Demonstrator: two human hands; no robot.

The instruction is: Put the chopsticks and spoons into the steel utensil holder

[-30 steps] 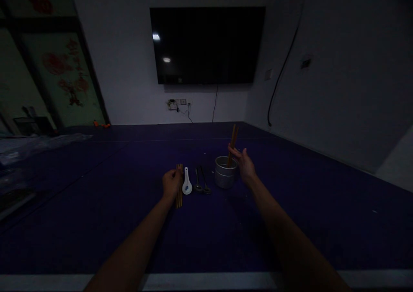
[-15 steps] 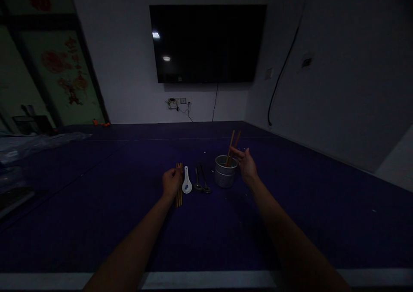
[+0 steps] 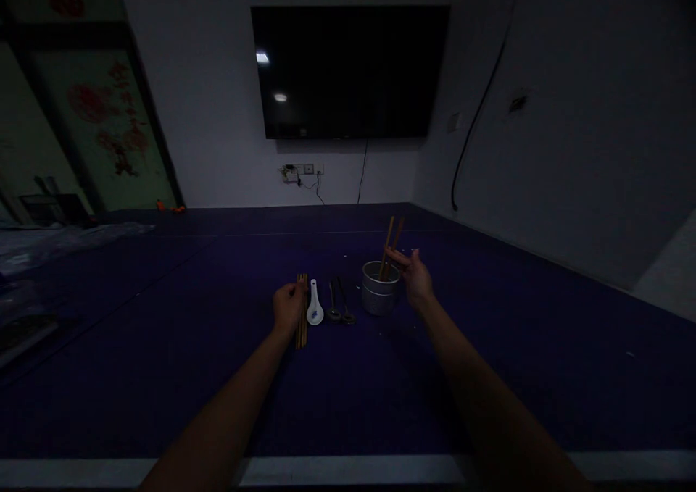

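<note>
On the purple surface lies a row of several wooden chopsticks [image 3: 301, 332], side by side. My left hand [image 3: 288, 307] rests on their upper part with its fingers curled closed against them. Just right of them are a white spoon [image 3: 315, 311] with a blue mark and two dark metal spoons [image 3: 333, 315]. Farther right, a grey metal holder [image 3: 379, 300] stands upright with two chopsticks [image 3: 388, 242] leaning in it. Beside its rim is my right hand [image 3: 417, 278], fingers stretched out against those chopsticks and thumb apart.
The purple surface [image 3: 179, 347] reaches back to a wall with a large television [image 3: 351, 72]. Sockets and wires [image 3: 301, 173] are below it. Clear plastic sheeting [image 3: 70, 238] lies at the left. A black cable [image 3: 478, 115] hangs on the right wall.
My right fingers have moved slightly left against the chopsticks in the holder, which have tilted a little left. My left hand stays on its chopsticks.
</note>
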